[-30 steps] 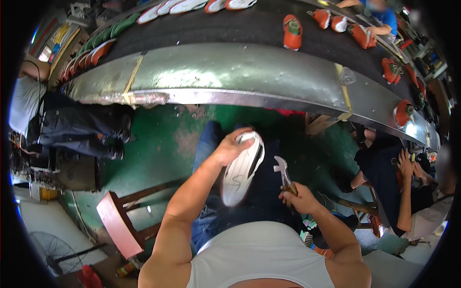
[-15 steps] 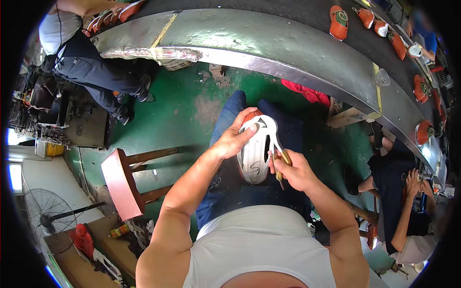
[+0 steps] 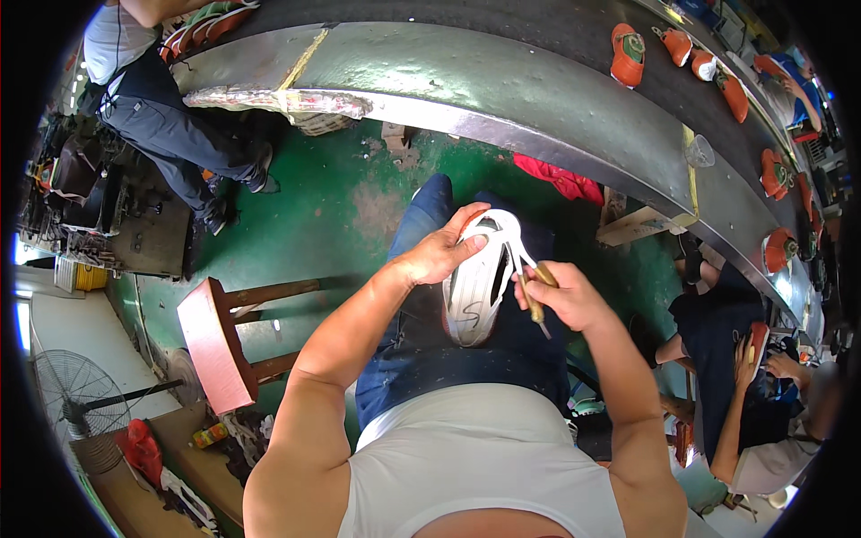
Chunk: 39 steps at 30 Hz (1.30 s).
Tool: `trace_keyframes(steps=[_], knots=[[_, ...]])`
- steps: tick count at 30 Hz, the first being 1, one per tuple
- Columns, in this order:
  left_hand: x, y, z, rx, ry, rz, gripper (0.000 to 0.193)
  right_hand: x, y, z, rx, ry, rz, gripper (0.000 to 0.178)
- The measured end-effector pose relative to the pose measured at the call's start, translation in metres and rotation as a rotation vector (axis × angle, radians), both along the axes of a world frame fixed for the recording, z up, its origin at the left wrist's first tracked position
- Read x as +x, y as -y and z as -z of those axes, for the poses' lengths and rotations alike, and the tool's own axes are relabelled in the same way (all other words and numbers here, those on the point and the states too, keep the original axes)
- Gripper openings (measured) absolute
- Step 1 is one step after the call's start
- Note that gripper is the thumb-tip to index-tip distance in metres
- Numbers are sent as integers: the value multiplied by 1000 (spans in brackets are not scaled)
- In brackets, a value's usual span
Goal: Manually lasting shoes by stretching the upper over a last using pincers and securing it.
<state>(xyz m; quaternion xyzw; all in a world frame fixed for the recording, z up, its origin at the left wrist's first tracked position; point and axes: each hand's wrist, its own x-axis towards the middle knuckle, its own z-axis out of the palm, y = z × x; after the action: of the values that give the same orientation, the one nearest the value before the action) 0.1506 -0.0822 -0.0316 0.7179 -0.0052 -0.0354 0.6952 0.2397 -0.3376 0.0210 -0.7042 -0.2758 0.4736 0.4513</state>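
A white and orange shoe (image 3: 470, 300) with a dark curved mark on it rests over my lap. My left hand (image 3: 446, 255) is closed around its far left side, thumb across the white part. On the right, my right hand (image 3: 565, 294) grips a yellowish-handled tool (image 3: 536, 308) with a thin metal tip pointing down toward me. A white strip (image 3: 521, 248) runs from the far end of the shoe down toward my right fingers. Whether those fingers also pinch it is hidden. The exact kind of tool cannot be made out.
A long dark conveyor bench (image 3: 430, 72) curves across the far side, carrying several orange shoes (image 3: 628, 56). A wooden stool (image 3: 215, 345) lies left, near a fan (image 3: 76, 394). Co-workers stand far left and sit at right. Red cloth (image 3: 560, 177) hangs beneath the bench.
My right hand has moved slightly right and away from the shoe with the tool, whose tip now lies farther right. My left hand keeps its hold. The co-worker at right now holds something orange.
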Motion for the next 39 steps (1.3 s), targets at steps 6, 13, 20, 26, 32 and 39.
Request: trace_keyframes(steps=[6,13,20,26,32,39], knots=[[3,4,2,-125,-128,24,59,-29,9,12,181,-334,187,31],[7,12,5,-172,-85,-86,51,-13,11,9,61,-278,147,18],[12,12,12,-308,-169,-82,46,-52,0,64,174,360,317,20],[6,19,5,-295,-120,-35,49,-68,18,13,-184,669,84,28],[16,36,6,-365,-220,-167,44,-77,14,4,-295,673,79,30],[22,29,16,-425,-233,-179,45,-70,11,83,-26,837,279,29]])
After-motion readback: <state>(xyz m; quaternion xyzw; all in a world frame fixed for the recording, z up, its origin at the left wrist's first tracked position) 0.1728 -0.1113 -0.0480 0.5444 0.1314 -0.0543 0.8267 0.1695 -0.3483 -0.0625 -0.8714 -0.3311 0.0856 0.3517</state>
